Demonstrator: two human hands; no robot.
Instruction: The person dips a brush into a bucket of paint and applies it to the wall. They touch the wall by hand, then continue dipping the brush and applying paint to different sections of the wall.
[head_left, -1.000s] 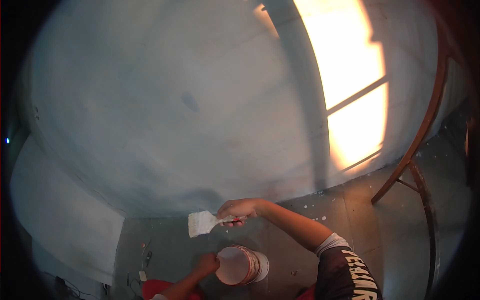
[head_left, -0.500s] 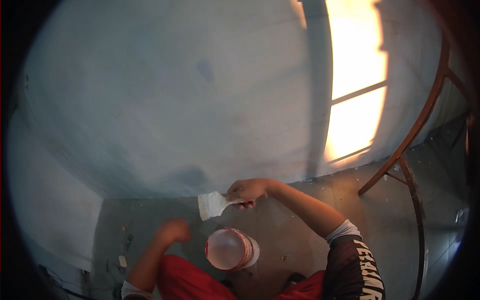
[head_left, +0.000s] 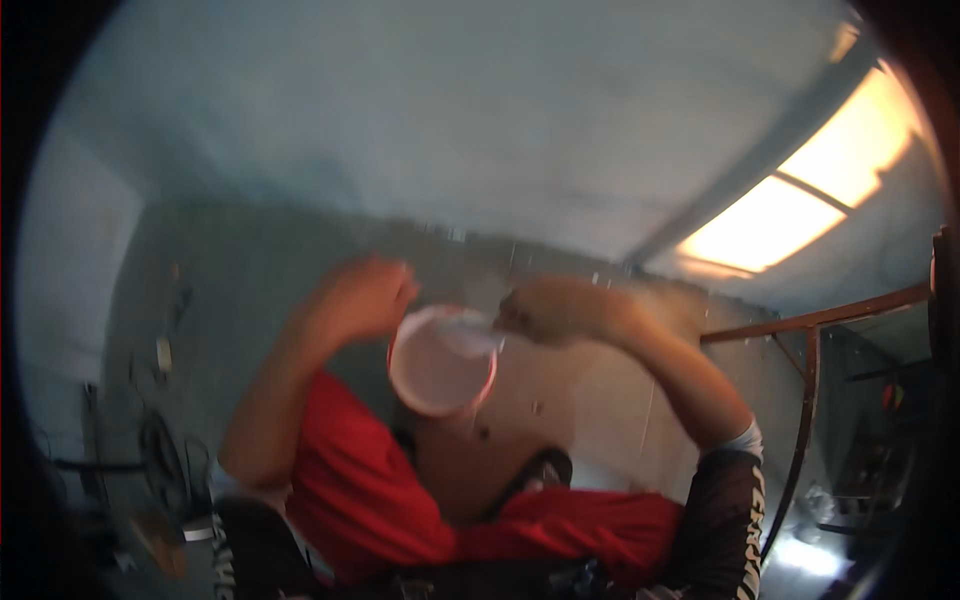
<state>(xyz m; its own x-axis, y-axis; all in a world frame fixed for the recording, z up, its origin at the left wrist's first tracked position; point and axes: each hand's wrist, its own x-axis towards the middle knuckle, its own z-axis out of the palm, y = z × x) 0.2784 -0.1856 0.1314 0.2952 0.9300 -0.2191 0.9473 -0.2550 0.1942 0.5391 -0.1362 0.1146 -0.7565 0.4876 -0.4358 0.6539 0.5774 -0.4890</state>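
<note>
My right hand is closed round the handle of a wide paint brush. The blurred bristle end is over the mouth of a white bucket with a reddish rim, which stands on the floor between my knees. Pale liquid or a pale inner surface shows inside it; which one, I cannot tell. My left hand is beside the bucket's upper left rim, smeared by motion, and its finger shape is unclear.
A pale wall rises ahead, with bright light at its right. A brown metal frame stands at the right. Cables and small objects lie on the floor at left.
The view has tilted down and turned. My right hand has brought the brush from near the wall's foot to the bucket's mouth. My left hand has come closer to the bucket's rim.
</note>
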